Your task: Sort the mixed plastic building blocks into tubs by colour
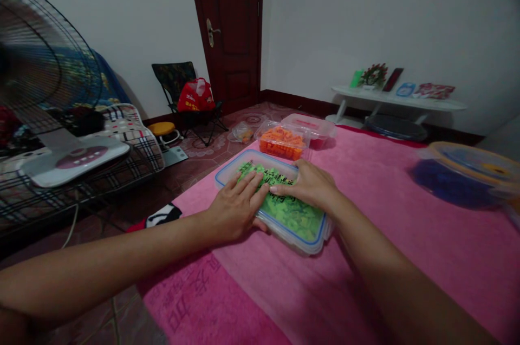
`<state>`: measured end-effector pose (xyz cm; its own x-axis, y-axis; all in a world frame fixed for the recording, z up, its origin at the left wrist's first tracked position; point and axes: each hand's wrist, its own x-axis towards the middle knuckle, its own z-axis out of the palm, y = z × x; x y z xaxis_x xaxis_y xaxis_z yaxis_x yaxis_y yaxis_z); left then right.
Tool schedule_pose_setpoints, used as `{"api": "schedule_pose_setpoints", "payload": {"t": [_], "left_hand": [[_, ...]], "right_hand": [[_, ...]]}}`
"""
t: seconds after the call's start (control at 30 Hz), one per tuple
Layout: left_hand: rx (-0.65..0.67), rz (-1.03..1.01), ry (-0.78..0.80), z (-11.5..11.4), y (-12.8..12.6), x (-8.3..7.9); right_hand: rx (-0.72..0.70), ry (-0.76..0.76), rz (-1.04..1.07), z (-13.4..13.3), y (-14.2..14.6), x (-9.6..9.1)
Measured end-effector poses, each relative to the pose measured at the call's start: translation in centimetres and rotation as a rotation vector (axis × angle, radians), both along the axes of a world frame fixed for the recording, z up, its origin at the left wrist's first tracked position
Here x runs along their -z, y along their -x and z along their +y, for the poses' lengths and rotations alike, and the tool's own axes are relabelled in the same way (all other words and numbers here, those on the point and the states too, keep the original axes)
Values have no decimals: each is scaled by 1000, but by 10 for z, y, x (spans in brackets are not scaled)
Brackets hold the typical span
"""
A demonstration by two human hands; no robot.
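Note:
A clear plastic storage box [300, 220] with a blue-lined lid lies on the pink cloth, and green pieces show inside it. Dark handwriting runs across the lid. My left hand [238, 204] rests on the lid's near left part, its fingers stretched out flat and its thumb by the box's near side. At the far right side, my right hand [314, 185] grips the box, with its thumb on top of the lid and its other fingers bent over the edge, partly hidden. The lid covers the box.
Behind it stand an open clear tub of orange pieces [282, 142] and a clear container [312, 127]. A round tub of dark blue pieces [459, 180] is at the right. A fan [52, 144] stands left. Pink cloth [377, 236] covers the table.

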<state>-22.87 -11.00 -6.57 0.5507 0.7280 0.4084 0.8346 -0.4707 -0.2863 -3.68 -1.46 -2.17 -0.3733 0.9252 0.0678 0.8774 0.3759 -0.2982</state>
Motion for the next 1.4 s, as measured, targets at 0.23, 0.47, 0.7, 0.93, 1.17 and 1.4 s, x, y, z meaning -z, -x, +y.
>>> {"api": "schedule_pose_setpoints", "payload": {"t": [0.23,0.47,0.7,0.93,1.17,1.4], "left_hand": [[47,-91,25,1,5,0],[23,-297,205,4,45,-12],[-54,-829,316,10,67,7],[17,-1091,476,15,63,13],[37,-1044,473,6,79,0],[-27,-598,219,-6,88,-2]], "right_hand": [[1,0,20,-1,-4,0],[-41,58,56,0,-15,-1],[-25,38,51,0,-28,0],[-79,-5,48,-6,-30,1],[-186,-296,98,-24,-39,11],[-567,-612,-82,-75,-53,27]]}}
